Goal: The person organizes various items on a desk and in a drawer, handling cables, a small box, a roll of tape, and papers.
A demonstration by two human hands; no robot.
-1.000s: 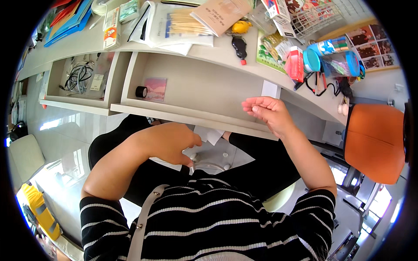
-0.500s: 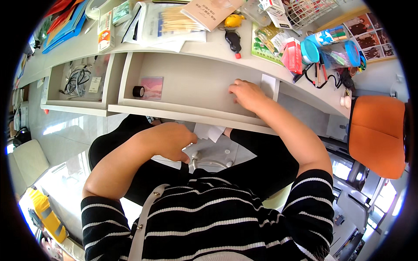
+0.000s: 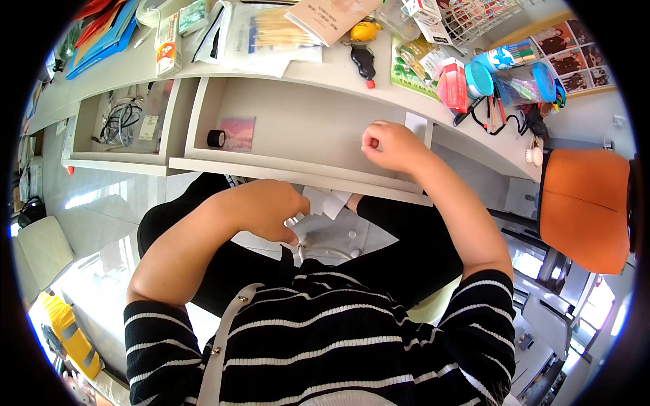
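Observation:
My right hand (image 3: 393,145) is over the right end of the pulled-out middle drawer (image 3: 298,167), curled into a loose fist with a small gap by the thumb. Anything inside it is hidden. A white card or paper (image 3: 416,125) lies in the drawer corner beside it. Over my lap, in front of the drawer, my left hand (image 3: 267,210) has bent fingers with the thumb apart. A small whitish patch shows between them; I cannot tell what it is. At the drawer's left end are a black roll (image 3: 216,138) and a pink picture card (image 3: 239,134).
A second drawer at left holds coiled cables (image 3: 120,123). On the desktop are a bag of wooden sticks (image 3: 274,34), a booklet (image 3: 332,17), a black key fob (image 3: 363,62), a red box (image 3: 453,86) and plastic jars. An orange chair (image 3: 583,210) stands at right.
My right hand has shifted slightly right, its fingers curling from reaching down into a loose fist. My left hand has moved slightly up and its thumb has spread.

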